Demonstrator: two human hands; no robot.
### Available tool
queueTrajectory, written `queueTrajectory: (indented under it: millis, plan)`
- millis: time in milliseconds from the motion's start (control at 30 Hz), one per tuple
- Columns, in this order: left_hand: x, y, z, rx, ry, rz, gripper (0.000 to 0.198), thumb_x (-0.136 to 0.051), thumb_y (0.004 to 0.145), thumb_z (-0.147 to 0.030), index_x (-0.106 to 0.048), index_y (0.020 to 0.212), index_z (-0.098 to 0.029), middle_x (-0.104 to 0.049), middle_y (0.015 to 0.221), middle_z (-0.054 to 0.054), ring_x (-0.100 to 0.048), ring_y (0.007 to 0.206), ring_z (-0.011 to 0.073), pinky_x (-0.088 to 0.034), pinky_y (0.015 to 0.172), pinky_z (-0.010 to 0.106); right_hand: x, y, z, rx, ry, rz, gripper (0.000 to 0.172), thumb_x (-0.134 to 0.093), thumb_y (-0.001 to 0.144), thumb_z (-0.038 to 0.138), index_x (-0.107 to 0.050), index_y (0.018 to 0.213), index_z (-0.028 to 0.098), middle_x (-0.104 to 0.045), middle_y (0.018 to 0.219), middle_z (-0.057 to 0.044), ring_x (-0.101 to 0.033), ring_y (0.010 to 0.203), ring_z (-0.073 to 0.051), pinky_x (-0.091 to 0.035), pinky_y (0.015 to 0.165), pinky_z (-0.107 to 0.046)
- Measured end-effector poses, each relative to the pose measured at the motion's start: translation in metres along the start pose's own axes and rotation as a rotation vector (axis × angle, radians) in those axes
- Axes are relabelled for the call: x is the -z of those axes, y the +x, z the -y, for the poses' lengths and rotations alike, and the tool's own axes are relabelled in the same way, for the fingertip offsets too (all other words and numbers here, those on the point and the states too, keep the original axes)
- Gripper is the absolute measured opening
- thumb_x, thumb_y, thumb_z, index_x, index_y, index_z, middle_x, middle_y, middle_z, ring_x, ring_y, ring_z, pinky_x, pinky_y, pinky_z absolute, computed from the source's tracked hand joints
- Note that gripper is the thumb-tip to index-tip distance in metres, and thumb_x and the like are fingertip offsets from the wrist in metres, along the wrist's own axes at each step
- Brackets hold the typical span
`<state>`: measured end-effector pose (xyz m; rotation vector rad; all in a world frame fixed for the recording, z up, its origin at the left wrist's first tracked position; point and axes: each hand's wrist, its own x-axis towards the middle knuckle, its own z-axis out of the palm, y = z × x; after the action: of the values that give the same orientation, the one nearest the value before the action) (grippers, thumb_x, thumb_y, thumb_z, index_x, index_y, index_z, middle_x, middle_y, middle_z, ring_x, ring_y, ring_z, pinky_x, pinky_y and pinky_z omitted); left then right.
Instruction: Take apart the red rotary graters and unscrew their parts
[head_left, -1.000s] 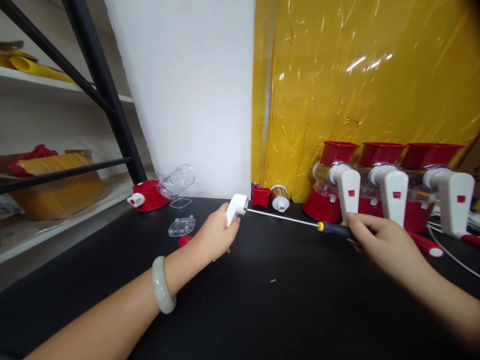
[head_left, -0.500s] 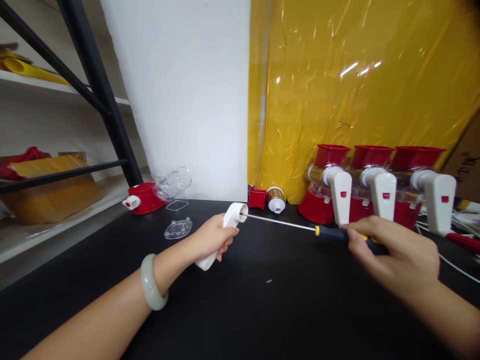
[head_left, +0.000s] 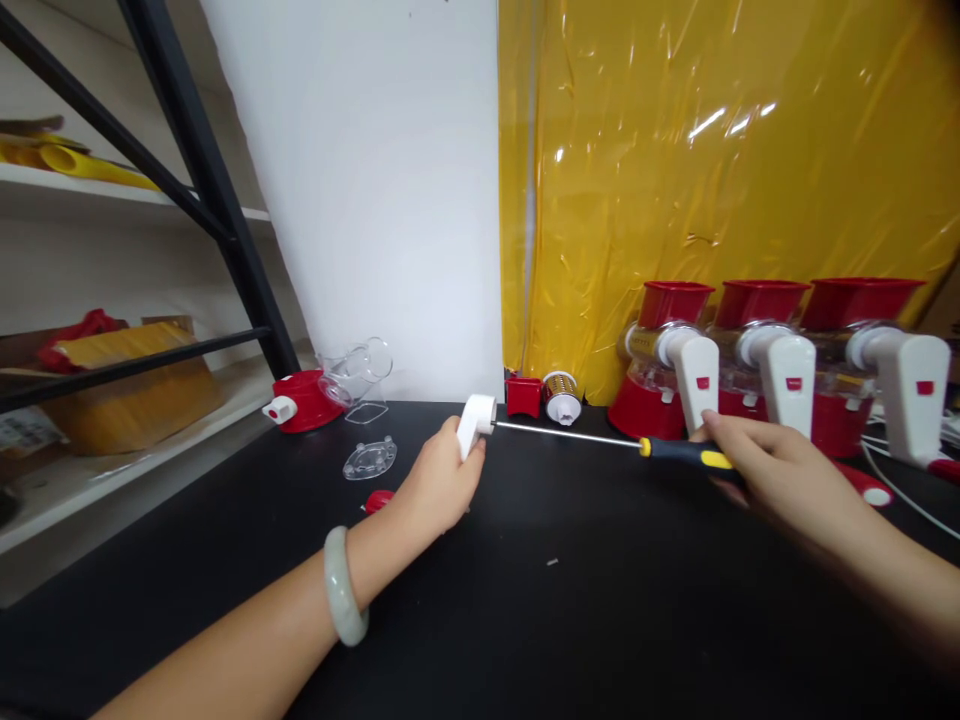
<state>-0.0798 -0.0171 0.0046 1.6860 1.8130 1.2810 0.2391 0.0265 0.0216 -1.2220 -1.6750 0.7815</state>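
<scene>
My left hand (head_left: 442,470) is closed round a white plastic crank handle (head_left: 478,410), its round socket turned to the right. A long screwdriver (head_left: 600,437) with a black and yellow grip lies almost level, and my right hand (head_left: 757,465) grasps its grip. The screwdriver's tip is at the mouth of the socket; how deep it reaches is hidden. Behind my left forearm shows a red piece (head_left: 379,500), partly covered. A small pale piece (head_left: 553,562), too small to name surely, lies on the black table below the shaft.
Several red-and-white rotary graters (head_left: 667,345) stand at the right. Near the back lie a grater drum (head_left: 562,397) and a red block (head_left: 523,395). At left are a red base (head_left: 307,400), a clear plastic housing (head_left: 367,365) and a clear plate (head_left: 370,458). Shelving (head_left: 240,400) borders the left.
The white crank handle has turned in my left hand, so less of its lower arm shows. The screwdriver stays at the socket. The red piece by my forearm has come into view.
</scene>
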Motion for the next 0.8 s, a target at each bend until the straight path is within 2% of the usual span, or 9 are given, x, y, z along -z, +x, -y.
queueTrajectory:
  millis: [167, 267, 367, 467, 533, 600, 700, 767, 800]
  plan:
    - [0.005, 0.006, 0.000, 0.124, -0.115, 0.142, 0.014, -0.055, 0.085, -0.029, -0.046, 0.091, -0.021, -0.046, 0.058, -0.008, -0.046, 0.037, 0.0104, -0.039, 0.032, 0.022, 0.001, -0.003, -0.001, 0.408, -0.249, -0.157, 0.035, -0.053, 0.087, 0.050, -0.068, 0.073, 0.022, -0.064, 0.059, -0.002, -0.058, 0.051, -0.017, -0.046, 0.049, -0.026]
    - [0.012, 0.008, -0.009, 0.175, -0.159, 0.194, 0.010, -0.052, 0.086, -0.023, -0.042, 0.087, -0.021, -0.042, 0.056, -0.009, -0.041, 0.036, 0.0082, -0.040, 0.032, 0.021, -0.001, -0.005, -0.003, 0.540, -0.238, -0.171, 0.022, -0.061, 0.083, 0.044, -0.072, 0.079, 0.025, -0.071, 0.073, -0.001, -0.066, 0.066, -0.019, -0.053, 0.064, -0.028]
    - [0.015, 0.010, -0.014, 0.180, -0.153, 0.165, 0.008, -0.049, 0.086, -0.021, -0.042, 0.085, -0.021, -0.042, 0.055, -0.009, -0.040, 0.036, 0.0079, -0.039, 0.031, 0.020, -0.005, -0.005, -0.004, 0.473, -0.121, -0.201, 0.019, -0.071, 0.075, 0.045, -0.072, 0.085, 0.028, -0.072, 0.084, -0.001, -0.067, 0.075, -0.018, -0.055, 0.073, -0.028]
    - [0.012, 0.010, -0.010, 0.154, -0.150, 0.158, 0.007, -0.049, 0.087, -0.024, -0.043, 0.087, -0.021, -0.044, 0.057, -0.008, -0.043, 0.037, 0.0087, -0.040, 0.032, 0.021, -0.011, -0.003, -0.004, 0.246, 0.167, -0.222, 0.032, -0.079, 0.068, 0.045, -0.067, 0.094, 0.031, -0.067, 0.082, 0.002, -0.063, 0.071, -0.014, -0.053, 0.068, -0.024]
    - [0.010, 0.009, -0.005, 0.115, -0.120, 0.143, 0.009, -0.050, 0.088, -0.028, -0.044, 0.090, -0.021, -0.044, 0.057, -0.008, -0.046, 0.038, 0.0102, -0.042, 0.033, 0.023, -0.015, -0.002, -0.003, 0.108, 0.429, -0.173, 0.041, -0.082, 0.066, 0.045, -0.064, 0.099, 0.030, -0.064, 0.077, 0.004, -0.061, 0.065, -0.012, -0.052, 0.064, -0.022]
    - [0.008, 0.008, -0.001, 0.068, -0.044, 0.087, 0.012, -0.050, 0.088, -0.031, -0.046, 0.092, -0.020, -0.046, 0.058, -0.007, -0.050, 0.038, 0.0121, -0.043, 0.035, 0.024, -0.016, -0.002, -0.001, 0.008, 0.604, -0.064, 0.041, -0.074, 0.071, 0.056, -0.062, 0.098, 0.027, -0.064, 0.071, 0.002, -0.061, 0.058, -0.013, -0.052, 0.058, -0.024]
    - [0.006, 0.006, 0.001, 0.023, 0.064, 0.020, 0.015, -0.050, 0.088, -0.033, -0.048, 0.095, -0.020, -0.050, 0.059, -0.005, -0.054, 0.039, 0.0137, -0.044, 0.037, 0.024, -0.013, -0.001, -0.001, -0.075, 0.520, 0.008, 0.051, -0.049, 0.083, 0.071, -0.061, 0.088, 0.021, -0.058, 0.050, 0.000, -0.047, 0.036, -0.012, -0.037, 0.036, -0.023]
    - [0.005, 0.005, 0.002, 0.018, 0.073, 0.035, 0.015, -0.051, 0.088, -0.033, -0.049, 0.096, -0.020, -0.050, 0.059, -0.005, -0.054, 0.039, 0.0138, -0.043, 0.037, 0.024, -0.010, -0.001, -0.002, -0.052, 0.374, -0.010, 0.050, -0.046, 0.087, 0.068, -0.057, 0.078, 0.021, -0.049, 0.041, 0.002, -0.036, 0.030, -0.009, -0.026, 0.032, -0.020]
    - [0.005, 0.005, 0.002, 0.019, 0.057, 0.049, 0.015, -0.051, 0.088, -0.033, -0.049, 0.096, -0.020, -0.050, 0.060, -0.005, -0.054, 0.039, 0.0137, -0.043, 0.037, 0.024, -0.008, -0.001, -0.002, -0.015, 0.316, -0.020, 0.047, -0.049, 0.088, 0.065, -0.054, 0.075, 0.021, -0.047, 0.040, 0.003, -0.035, 0.032, -0.008, -0.025, 0.033, -0.019]
